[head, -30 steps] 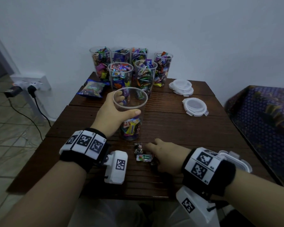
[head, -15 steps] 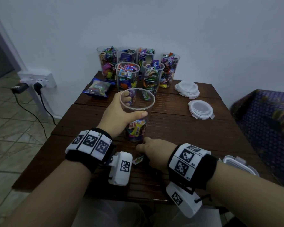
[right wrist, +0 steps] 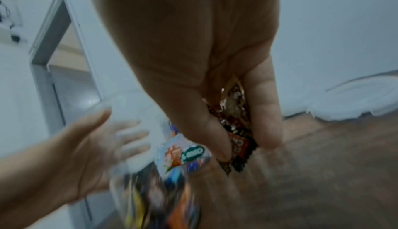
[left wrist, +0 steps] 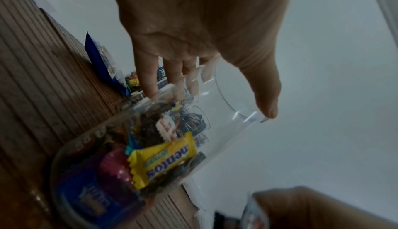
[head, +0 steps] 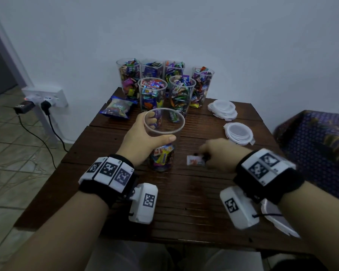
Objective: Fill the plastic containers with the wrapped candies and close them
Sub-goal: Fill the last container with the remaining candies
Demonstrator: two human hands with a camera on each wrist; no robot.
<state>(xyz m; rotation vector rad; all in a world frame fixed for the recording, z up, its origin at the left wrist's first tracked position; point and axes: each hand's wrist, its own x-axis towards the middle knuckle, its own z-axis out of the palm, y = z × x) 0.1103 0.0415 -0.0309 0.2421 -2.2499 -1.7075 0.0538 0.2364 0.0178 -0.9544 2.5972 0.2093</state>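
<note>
plastic container (head: 163, 141): upright mid-table (head: 194, 202), bottom third filled with wrapped candies (left wrist: 163, 157) | left hand (head: 143, 141): fingers and thumb wrapped round its upper wall | right hand (head: 221, 153): now lifted right of the container, off the table spot it worked a second ago, pinching candy wrappers (right wrist: 234, 130)

The left hand (left wrist: 193, 28) wraps its grip round the upper part of a clear plastic container (left wrist: 150, 139) standing on the slatted wooden desk (left wrist: 43, 79), thumb at the rim. A yellow Mentos candy (left wrist: 163, 157) lies among wrapped candies in its bottom.
</note>
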